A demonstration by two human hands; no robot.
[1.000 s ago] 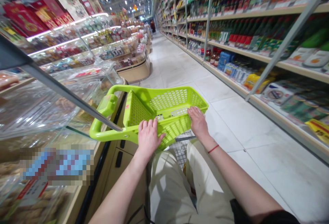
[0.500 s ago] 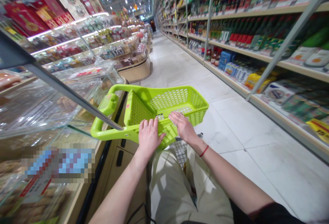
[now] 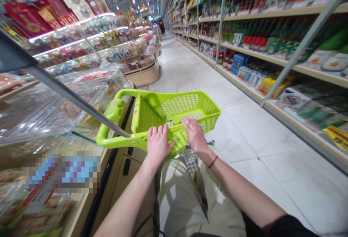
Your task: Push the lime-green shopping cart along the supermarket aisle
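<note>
A bright green shopping cart basket point(image 3: 152, 102) stands crosswise in front of me, its handle at the left. My left hand point(image 3: 158, 143) grips the near rim, fingers over the edge and thumb on the outer side. Further right along that rim lies my right hand point(image 3: 194, 134), fingers extended and resting on it, with a bit of clear plastic seeming to show beside them. A red string circles my right wrist. No goods show in the visible part of the basket.
Glass-sided counters with wrapped food point(image 3: 89, 99) stand close at the left. Shelves of bottles and packs point(image 3: 272, 44) line the right. A pale tiled floor point(image 3: 239, 135) runs between them, with a distant person point(image 3: 162, 27) in the aisle. A grey metal pole point(image 3: 78, 101) crosses the left side.
My right hand has shifted slightly right along the rim, and its wrist has turned a little. My left hand and the cart look unmoved.
</note>
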